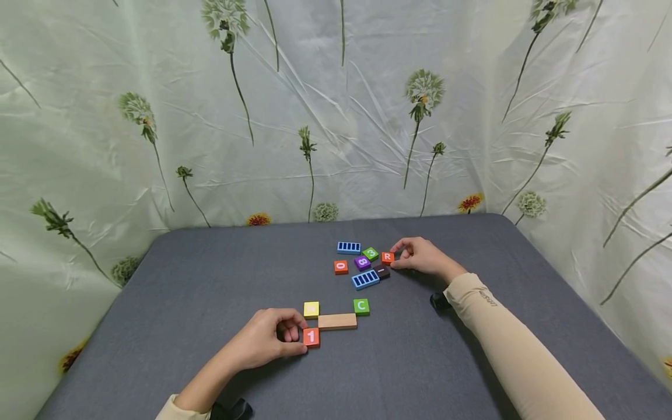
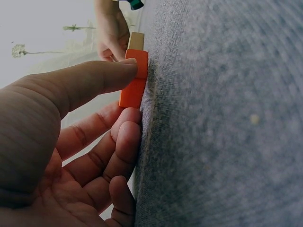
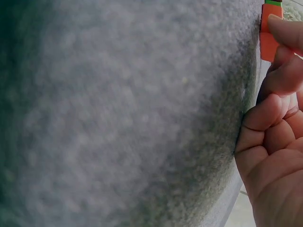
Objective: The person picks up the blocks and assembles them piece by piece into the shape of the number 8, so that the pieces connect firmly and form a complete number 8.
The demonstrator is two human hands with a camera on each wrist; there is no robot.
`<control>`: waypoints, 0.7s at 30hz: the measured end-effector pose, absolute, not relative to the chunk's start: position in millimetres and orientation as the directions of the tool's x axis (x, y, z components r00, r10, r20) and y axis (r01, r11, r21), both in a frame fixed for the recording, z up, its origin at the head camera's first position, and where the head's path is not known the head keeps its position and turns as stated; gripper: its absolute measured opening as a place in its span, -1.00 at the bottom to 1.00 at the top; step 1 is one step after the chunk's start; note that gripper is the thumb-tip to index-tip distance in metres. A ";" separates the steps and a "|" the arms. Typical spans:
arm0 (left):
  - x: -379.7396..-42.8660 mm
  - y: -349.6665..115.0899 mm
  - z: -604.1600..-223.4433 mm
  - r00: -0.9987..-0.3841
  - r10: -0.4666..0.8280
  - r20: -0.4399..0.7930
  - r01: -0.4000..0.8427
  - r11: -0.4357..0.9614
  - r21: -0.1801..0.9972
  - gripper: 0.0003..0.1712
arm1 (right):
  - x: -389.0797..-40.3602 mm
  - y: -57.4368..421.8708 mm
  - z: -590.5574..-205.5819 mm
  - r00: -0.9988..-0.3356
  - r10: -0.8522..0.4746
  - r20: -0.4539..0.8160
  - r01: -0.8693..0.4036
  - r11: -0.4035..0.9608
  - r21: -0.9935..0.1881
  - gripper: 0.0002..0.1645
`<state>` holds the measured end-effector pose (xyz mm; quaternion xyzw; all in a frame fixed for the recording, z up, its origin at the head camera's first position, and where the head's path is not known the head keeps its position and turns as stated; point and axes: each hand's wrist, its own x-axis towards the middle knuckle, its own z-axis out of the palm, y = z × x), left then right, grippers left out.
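Thumb and index finger of my left hand (image 1: pixel 262 339) pinch an orange square block marked 1 (image 1: pixel 311 337) at the front. That block stands by the left end of a plain wooden bar (image 1: pixel 338 321); a yellow block (image 1: pixel 311 310) and a green C block (image 1: pixel 361 307) sit near the bar's far corners. Farther back, my right hand (image 1: pixel 424 256) pinches an orange R block (image 1: pixel 388 258) from its right side. In the left wrist view, the thumb lies against the orange block (image 2: pixel 131 92). The right wrist view shows the thumb on the other orange block (image 3: pixel 270 46).
Around the R block lie a green 3 block (image 1: pixel 370 254), a purple 8 block (image 1: pixel 362 263), an orange 0 block (image 1: pixel 340 267) and a dark block (image 1: pixel 381 272). Two blue slotted blocks, one at the back (image 1: pixel 349 248), one nearer (image 1: pixel 365 280), flank them. A floral curtain (image 1: pixel 357 116) hangs behind the grey table (image 1: pixel 210 274).
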<state>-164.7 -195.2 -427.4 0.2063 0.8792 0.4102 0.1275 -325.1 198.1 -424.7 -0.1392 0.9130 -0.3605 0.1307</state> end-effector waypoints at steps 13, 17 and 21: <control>-164.8 -195.6 -429.6 -0.886 0.463 -0.035 0.281 0.594 0.754 -0.69 | -312.0 206.5 -423.3 -0.927 -0.359 -0.112 -0.176 0.677 -0.715 -0.55; -164.3 -195.8 -430.0 -0.885 0.465 -0.028 0.283 0.584 0.761 -0.69 | -306.9 212.2 -422.9 -0.919 -0.376 -0.117 -0.175 0.656 -0.734 -0.55; -163.9 -196.1 -430.3 -0.883 0.468 -0.024 0.284 0.574 0.768 -0.69 | -301.8 216.0 -419.7 -0.913 -0.386 -0.128 -0.167 0.642 -0.748 -0.54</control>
